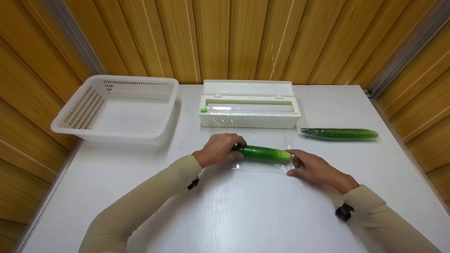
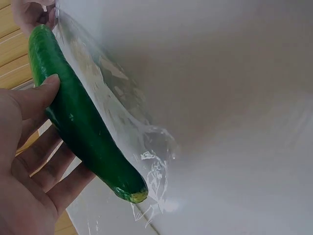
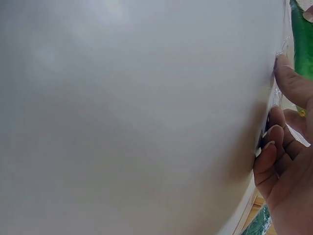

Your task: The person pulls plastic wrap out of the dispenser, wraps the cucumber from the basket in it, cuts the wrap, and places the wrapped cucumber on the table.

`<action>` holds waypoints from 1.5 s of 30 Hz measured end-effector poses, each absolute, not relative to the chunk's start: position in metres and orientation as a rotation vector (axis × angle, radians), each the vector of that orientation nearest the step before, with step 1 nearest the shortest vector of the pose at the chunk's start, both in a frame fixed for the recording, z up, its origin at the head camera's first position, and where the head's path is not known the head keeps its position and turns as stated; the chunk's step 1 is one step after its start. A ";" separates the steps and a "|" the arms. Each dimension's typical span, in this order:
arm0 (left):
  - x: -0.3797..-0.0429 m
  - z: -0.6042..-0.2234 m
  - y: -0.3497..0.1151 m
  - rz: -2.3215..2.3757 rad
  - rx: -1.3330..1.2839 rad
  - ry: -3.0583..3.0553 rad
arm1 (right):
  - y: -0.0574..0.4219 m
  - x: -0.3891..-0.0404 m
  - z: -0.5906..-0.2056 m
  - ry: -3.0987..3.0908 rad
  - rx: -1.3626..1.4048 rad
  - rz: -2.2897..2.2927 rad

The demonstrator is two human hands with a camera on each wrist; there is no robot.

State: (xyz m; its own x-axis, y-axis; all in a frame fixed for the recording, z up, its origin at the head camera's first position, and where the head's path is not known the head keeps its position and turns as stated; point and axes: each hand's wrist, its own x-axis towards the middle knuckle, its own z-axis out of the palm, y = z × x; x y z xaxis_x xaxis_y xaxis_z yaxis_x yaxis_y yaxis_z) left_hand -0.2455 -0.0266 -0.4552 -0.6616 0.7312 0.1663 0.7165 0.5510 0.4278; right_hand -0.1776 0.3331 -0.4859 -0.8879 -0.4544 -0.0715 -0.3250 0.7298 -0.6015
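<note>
While the left hand [image 1: 220, 150] grips the cucumber [image 1: 265, 153] between thumb and fingers, above the film [image 1: 258, 167] on the table [image 1: 225, 218], the right hand [image 1: 314, 168], fingers bent, touches the film near the pale end; whether it pinches, I cannot tell. Beyond stand a box [image 1: 249, 121], a basket [image 1: 171, 102]; 1 wrapped cucumber [image 1: 344, 134] lies right.

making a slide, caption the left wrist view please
Left hand holding a green cucumber near clear plastic wrap

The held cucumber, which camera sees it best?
Left wrist: the held cucumber is close, with both ends showing. The head view shows it smaller, one end covered; the right wrist view catches only part, at the edge.
</note>
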 end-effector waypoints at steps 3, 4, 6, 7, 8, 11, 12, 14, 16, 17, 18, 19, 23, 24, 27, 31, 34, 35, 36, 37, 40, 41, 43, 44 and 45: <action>-0.245 -0.458 -0.025 0.717 1.265 2.739 | 0.333 -0.177 -0.485 2.721 -0.671 -0.902; -0.245 -0.459 -0.024 0.711 1.257 2.740 | 0.332 -0.177 -0.485 2.722 -0.687 -0.906; -0.244 -0.461 -0.024 0.702 1.240 2.741 | 0.332 -0.177 -0.486 2.720 -0.712 -0.916; -0.244 -0.461 -0.023 0.700 1.235 2.743 | 0.332 -0.177 -0.486 2.720 -0.721 -0.919; -0.244 -0.462 -0.023 0.697 1.230 2.745 | 0.332 -0.177 -0.486 2.723 -0.722 -0.917; -0.245 -0.463 -0.022 0.691 1.225 2.747 | 0.332 -0.178 -0.487 2.724 -0.714 -0.912; -0.245 -0.463 -0.022 0.682 1.225 2.747 | 0.332 -0.179 -0.488 2.727 -0.710 -0.911; -0.245 -0.462 -0.021 0.659 1.222 2.747 | 0.333 -0.179 -0.488 2.723 -0.706 -0.919; -0.245 -0.462 -0.020 0.626 1.211 2.746 | 0.334 -0.180 -0.487 2.718 -0.706 -0.944; -0.245 -0.461 -0.019 0.611 1.201 2.746 | 0.335 -0.180 -0.487 2.721 -0.707 -0.959; -0.244 -0.461 -0.019 0.596 1.192 2.748 | 0.335 -0.180 -0.487 2.729 -0.708 -0.973; -0.244 -0.460 -0.018 0.587 1.183 2.747 | 0.335 -0.180 -0.486 2.739 -0.706 -0.989; -0.245 -0.460 -0.017 0.563 1.172 2.741 | 0.336 -0.176 -0.480 2.810 -0.697 -1.038; -0.246 -0.459 -0.017 0.555 1.176 2.741 | 0.336 -0.174 -0.478 2.820 -0.704 -1.029; -0.247 -0.459 -0.017 0.539 1.187 2.738 | 0.333 -0.172 -0.474 2.822 -0.767 -0.939; -0.248 -0.459 -0.016 0.527 1.200 2.731 | 0.330 -0.172 -0.476 2.790 -0.837 -0.797; -0.249 -0.460 -0.015 0.508 1.219 2.735 | 0.328 -0.173 -0.478 2.782 -0.857 -0.769; -0.249 -0.460 -0.015 0.503 1.225 2.737 | 0.328 -0.174 -0.479 2.785 -0.868 -0.765; -0.249 -0.461 -0.014 0.497 1.232 2.741 | 0.328 -0.174 -0.478 2.792 -0.879 -0.757; -0.250 -0.461 -0.014 0.489 1.239 2.743 | 0.328 -0.174 -0.478 2.803 -0.889 -0.748; -0.250 -0.460 -0.014 0.481 1.254 2.740 | 0.326 -0.174 -0.476 2.848 -0.937 -0.739; -0.250 -0.460 -0.014 0.481 1.258 2.737 | 0.326 -0.175 -0.475 2.870 -0.962 -0.741; -0.250 -0.459 -0.014 0.480 1.264 2.731 | 0.326 -0.176 -0.472 2.920 -1.029 -0.757; -0.250 -0.458 -0.015 0.485 1.263 2.726 | 0.325 -0.178 -0.471 2.946 -1.073 -0.763; -0.250 -0.458 -0.015 0.488 1.263 2.724 | 0.325 -0.179 -0.470 2.970 -1.107 -0.775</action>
State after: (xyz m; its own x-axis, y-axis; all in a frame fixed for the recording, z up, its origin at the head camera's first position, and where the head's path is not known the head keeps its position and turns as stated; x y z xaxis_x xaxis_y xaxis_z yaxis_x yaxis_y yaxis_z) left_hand -0.2502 -0.0152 -0.4578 -0.6511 0.7577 0.0437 0.7257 0.6047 0.3282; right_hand -0.1788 0.3251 -0.4695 -0.7633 -0.5866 0.2708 -0.6441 0.6581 -0.3900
